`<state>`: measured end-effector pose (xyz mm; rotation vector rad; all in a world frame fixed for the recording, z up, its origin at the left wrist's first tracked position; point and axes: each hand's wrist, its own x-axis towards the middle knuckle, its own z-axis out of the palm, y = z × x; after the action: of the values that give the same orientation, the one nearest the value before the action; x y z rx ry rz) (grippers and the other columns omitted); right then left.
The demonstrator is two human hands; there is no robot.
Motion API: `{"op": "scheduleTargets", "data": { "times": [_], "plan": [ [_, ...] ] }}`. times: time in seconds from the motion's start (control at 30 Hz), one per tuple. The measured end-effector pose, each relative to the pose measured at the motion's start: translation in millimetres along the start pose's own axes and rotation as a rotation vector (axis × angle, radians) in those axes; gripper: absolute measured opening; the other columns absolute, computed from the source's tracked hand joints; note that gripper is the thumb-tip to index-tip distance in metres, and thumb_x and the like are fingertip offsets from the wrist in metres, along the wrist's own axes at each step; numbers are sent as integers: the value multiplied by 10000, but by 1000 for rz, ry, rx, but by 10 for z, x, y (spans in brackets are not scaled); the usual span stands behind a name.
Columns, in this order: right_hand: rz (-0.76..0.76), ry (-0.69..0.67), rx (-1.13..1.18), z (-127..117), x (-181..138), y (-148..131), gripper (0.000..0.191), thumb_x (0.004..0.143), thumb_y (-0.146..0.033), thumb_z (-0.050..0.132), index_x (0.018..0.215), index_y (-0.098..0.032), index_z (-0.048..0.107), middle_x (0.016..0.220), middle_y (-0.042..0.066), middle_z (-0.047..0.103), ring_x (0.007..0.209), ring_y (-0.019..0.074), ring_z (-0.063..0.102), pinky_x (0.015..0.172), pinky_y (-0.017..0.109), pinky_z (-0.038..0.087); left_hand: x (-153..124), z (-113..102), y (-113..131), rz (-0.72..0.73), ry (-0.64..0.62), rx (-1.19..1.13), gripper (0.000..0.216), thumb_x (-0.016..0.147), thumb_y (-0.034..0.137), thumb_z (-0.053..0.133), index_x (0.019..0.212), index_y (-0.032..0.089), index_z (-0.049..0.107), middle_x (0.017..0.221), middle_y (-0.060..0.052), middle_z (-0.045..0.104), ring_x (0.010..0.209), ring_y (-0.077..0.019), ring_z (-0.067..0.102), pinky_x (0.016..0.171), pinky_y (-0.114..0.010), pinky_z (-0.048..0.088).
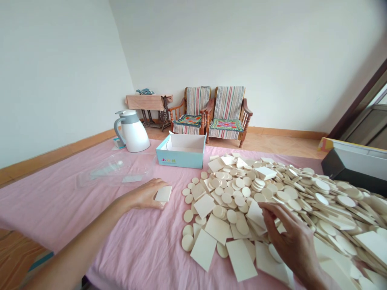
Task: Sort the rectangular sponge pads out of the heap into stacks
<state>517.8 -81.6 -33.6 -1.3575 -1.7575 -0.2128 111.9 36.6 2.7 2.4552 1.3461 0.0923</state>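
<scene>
Resting on the pink cloth (136,249) that covers the worktop, the left hand (145,195) has its grip closed on a small cream square piece (163,194), held at the fingertips just left of the main spread. Right hand (290,237), near and right of centre, lies on the heap of cream pieces (272,197), its fingers pinching the edge of one flat square tile (256,213). Heap: round discs and square or rectangular tiles, all cream, loose and overlapping, thickest toward the right edge, thinning to single pieces toward the left. Blue open carton (181,155), far centre, white inside, standing just beyond the heap; contents cannot be told. White jug with grey handle (131,131), far left, upright. Clear plastic packaging (116,171), lying flat between the jug and the left hand. Dark box with pale lining (353,167), far right, beside the heap. Beyond the worktop: two striped wooden armchairs (211,112) side by side against the far wall, a small wooden table (149,102) to their left.
</scene>
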Motion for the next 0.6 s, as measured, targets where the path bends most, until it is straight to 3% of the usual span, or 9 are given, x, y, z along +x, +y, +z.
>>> {"op": "scheduleTargets", "data": {
  "times": [0.2, 0.3, 0.4, 0.6],
  "plan": [
    [10, -7, 20, -15, 24, -16, 173, 911, -243, 486, 987, -219, 640, 921, 45, 673, 801, 164, 648, 684, 250, 500, -23, -27, -29, 0, -67, -9, 576, 620, 324, 722, 1160, 209, 553, 1101, -37, 543, 1039, -251, 541, 892, -298, 422],
    [40, 3, 31, -18, 22, -12, 176, 911, -236, 485, 988, -215, 642, 926, 45, 674, 781, 156, 646, 659, 241, 497, -1, -40, -33, -1, -81, 6, 439, 623, 305, 705, 1033, 202, 585, 1001, -14, 541, 931, -224, 564, 800, -271, 432],
    [45, 8, 40, -22, 21, -8, 174, 910, -228, 488, 993, -209, 640, 927, 43, 672, 792, 152, 645, 685, 240, 497, 47, -29, 23, -8, -60, 31, 363, 613, 316, 713, 927, 187, 586, 931, -9, 534, 846, -212, 565, 725, -266, 416],
    [38, -3, 58, -34, 43, -22, 162, 913, -203, 485, 985, -203, 629, 908, 42, 663, 795, 147, 637, 696, 238, 487, 151, 92, 225, 14, 32, 55, 315, 665, 367, 694, 912, 200, 590, 888, -6, 553, 821, -207, 562, 710, -269, 396]
  ]
}}
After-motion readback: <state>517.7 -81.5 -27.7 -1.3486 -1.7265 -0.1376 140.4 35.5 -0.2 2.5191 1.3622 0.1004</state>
